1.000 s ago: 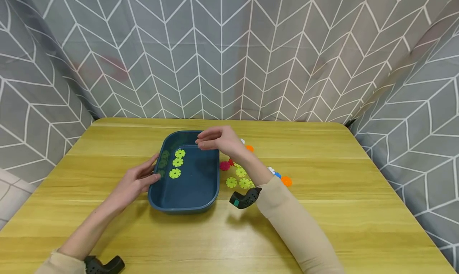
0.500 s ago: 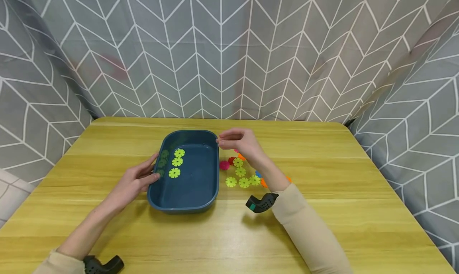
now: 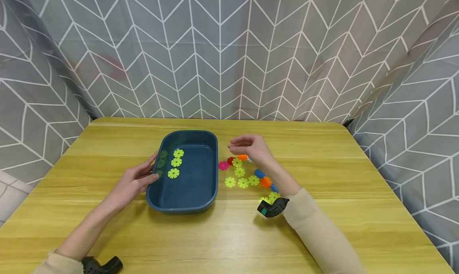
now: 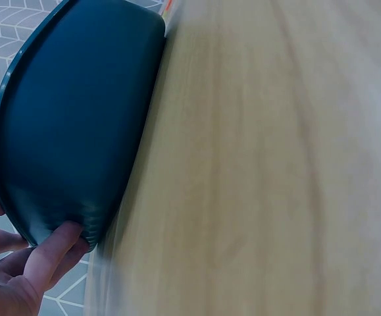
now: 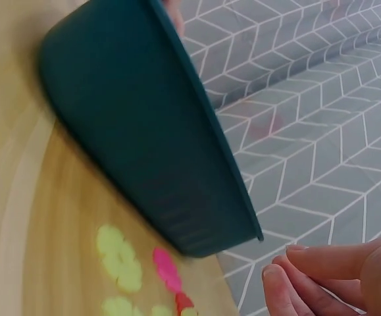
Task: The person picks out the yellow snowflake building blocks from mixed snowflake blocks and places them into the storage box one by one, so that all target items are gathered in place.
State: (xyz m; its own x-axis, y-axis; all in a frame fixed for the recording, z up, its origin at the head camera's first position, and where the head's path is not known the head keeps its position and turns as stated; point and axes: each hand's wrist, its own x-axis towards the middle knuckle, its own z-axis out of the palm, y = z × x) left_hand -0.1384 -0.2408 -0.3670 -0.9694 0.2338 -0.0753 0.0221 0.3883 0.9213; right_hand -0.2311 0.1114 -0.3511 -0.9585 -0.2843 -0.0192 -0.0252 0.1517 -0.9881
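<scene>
A dark blue plastic tub (image 3: 195,186) stands on the table, with three yellow-green notched discs (image 3: 176,162) lying along its left side. My left hand (image 3: 132,183) holds the tub's left wall, thumb at the rim and fingers against the outside, as the left wrist view (image 4: 29,270) also shows. Over the table right of the tub is my right hand (image 3: 252,147), thumb and fingers loosely bent toward each other and no object showing between them. Below it lie several loose discs, among them a pink one (image 3: 223,165), an orange one (image 3: 265,182) and yellow-green ones (image 3: 243,182).
The wooden table (image 3: 172,242) has a patterned grey curtain (image 3: 222,58) behind it and at its sides. Some discs near the right forearm (image 3: 283,178) are partly covered by it. Black devices (image 3: 273,207) are strapped to both wrists.
My right hand has moved from over the tub's far right corner to the right and slightly nearer, uncovering more loose discs. My left hand and the tub stay in place.
</scene>
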